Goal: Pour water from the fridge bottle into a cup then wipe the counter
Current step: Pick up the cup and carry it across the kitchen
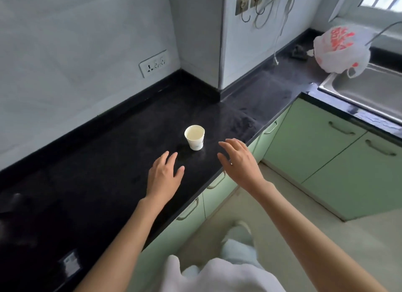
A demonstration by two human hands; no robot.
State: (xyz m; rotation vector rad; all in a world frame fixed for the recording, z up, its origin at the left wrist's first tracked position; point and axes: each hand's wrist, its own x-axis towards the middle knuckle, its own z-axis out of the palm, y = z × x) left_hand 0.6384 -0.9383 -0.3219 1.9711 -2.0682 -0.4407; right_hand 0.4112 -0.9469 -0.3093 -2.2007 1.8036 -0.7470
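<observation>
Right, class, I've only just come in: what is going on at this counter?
A person stands at a black counter with both hands open and empty. The left hand and the right hand hover just short of a white paper cup, which stands upright and apart from them. No bottle or cloth shows. A plastic bag sits by the sink.

Two bare forearms, no sleeves showing up to frame edge. Left hand (165, 176) bare: no glove, no watch, no wristband. Right hand (240, 161) bare too; small pale glint near base of one finger, too small to tell whether ring. Loose white garment (217, 274) over torso, soft folds. Pale whitish trousers or footwear below, blurred.
</observation>
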